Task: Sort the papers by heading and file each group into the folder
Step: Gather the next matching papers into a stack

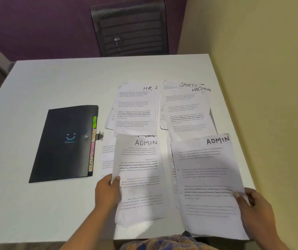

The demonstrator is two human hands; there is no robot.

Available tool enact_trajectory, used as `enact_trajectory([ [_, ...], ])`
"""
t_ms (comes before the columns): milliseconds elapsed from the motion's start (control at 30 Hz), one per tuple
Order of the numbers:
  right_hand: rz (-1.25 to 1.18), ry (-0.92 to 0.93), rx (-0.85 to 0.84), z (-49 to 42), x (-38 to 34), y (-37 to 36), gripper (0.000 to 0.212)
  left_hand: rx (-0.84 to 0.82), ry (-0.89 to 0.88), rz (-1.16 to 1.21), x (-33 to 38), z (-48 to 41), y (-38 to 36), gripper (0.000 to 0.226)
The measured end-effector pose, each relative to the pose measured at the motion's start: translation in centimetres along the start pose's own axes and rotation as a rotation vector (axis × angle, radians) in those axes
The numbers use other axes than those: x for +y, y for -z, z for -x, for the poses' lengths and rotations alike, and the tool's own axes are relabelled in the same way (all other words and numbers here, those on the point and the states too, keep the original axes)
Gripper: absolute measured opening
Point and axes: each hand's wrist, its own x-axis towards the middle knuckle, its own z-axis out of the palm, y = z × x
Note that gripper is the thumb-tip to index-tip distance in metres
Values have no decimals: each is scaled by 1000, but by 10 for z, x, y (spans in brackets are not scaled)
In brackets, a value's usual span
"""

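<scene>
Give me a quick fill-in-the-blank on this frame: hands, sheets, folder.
1. The left hand and the right hand each hold a sheet headed ____.
2. The black folder lies closed, to the ____ of the papers.
3. The folder's topmost coloured tab is ____.
4. On the far right pile, the topmost heading reads ____.

Missing words: ADMIN; left; green; SPORTS

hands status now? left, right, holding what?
Left hand: closed on the white printed sheet headed ADMIN, pinching its left edge.
Right hand: closed on another white ADMIN-headed sheet, grip at its right edge.
</scene>
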Motion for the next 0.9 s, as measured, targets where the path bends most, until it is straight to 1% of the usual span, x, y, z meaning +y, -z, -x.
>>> enact_trajectory([
  [67, -117, -9, 8, 9, -7, 0, 7, -7, -36, 51, 2, 6, 10, 20],
  [133, -243, -38, 6, 15, -19, -7, 11, -33, -24, 139, 7, 9, 18, 17],
  [200, -316, -41, -60, 21, -37, -19, 3, -60, -7, 213, 12, 6, 25, 15],
  [233, -328, -40, -99, 22, -47, -27, 11, -82, -1, 242, 15, 5, 28, 15],
  [267, -348, -43, -142, 24, -56, -36, 12, -110, 9, 279, 20, 4, 32, 15],
  [333, -394, -60, -223, 29, -76, -56, 8, -193, 24, 375, 32, 2, 39, 16],
  [400, -411, -95, -306, 35, -94, -79, 10, -286, -12, 429, 42, 0, 46, 17],
  [467, -381, -84, -379, 39, -105, -101, 13, -368, -43, 447, 52, -1, 53, 17],
  [567, -304, -62, -487, 49, -121, -127, 26, -429, -30, 441, 58, -9, 60, 17],
  [600, -300, -67, -507, 52, -125, -133, 25, -434, -12, 438, 59, -12, 62, 22],
  [700, -308, -45, -446, 54, -131, -142, 13, -401, 62, 466, 60, -19, 68, 46],
  [733, -304, -26, -435, 54, -131, -143, 14, -416, 46, 482, 61, -19, 70, 45],
  [800, -293, 19, -432, 52, -133, -142, 18, -486, -56, 481, 64, -19, 70, 25],
  [833, -275, 43, -424, 50, -133, -140, 19, -521, -100, 481, 67, -18, 70, 18],
  [900, -265, 93, -386, 45, -138, -133, 21, -536, -149, 478, 71, -17, 65, 21],
])
